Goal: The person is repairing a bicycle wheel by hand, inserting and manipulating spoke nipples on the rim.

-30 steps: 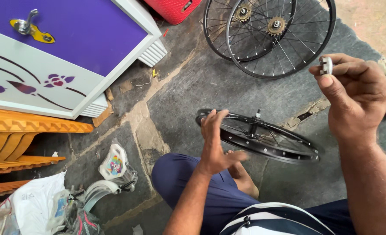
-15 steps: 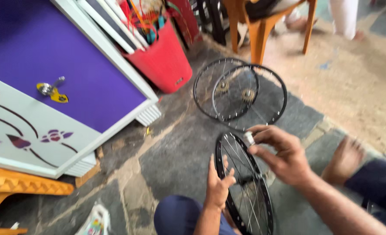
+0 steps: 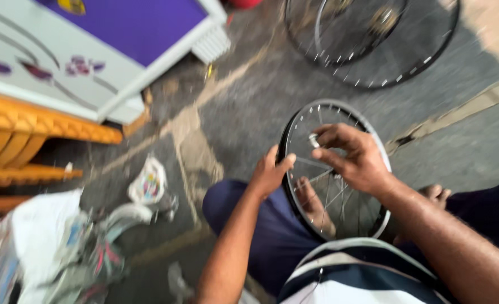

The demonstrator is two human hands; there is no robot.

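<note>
A black-rimmed spoked bicycle wheel (image 3: pixel 373 145) stands tilted against my lap in the head view. My left hand (image 3: pixel 269 174) grips its rim on the left side. Over the hub sits my right hand (image 3: pixel 353 157), with its fingers pinching a small silvery metal part (image 3: pixel 313 140) near the wheel's centre. My knee in blue trousers (image 3: pixel 232 205) is just below the left hand. The whole picture is blurred by motion.
Two more spoked wheels (image 3: pixel 373 39) lie on the grey stone floor at the top. A purple and white cabinet (image 3: pixel 108 50) and orange furniture (image 3: pixel 30 146) stand at the left. Bags and scraps (image 3: pixel 63 242) lie at the lower left. A bare foot (image 3: pixel 436 194) shows at the right.
The wheel went from lying flat to standing upright at my lap. My right hand came down from holding the small part in the air to the hub. The camera tilted downward.
</note>
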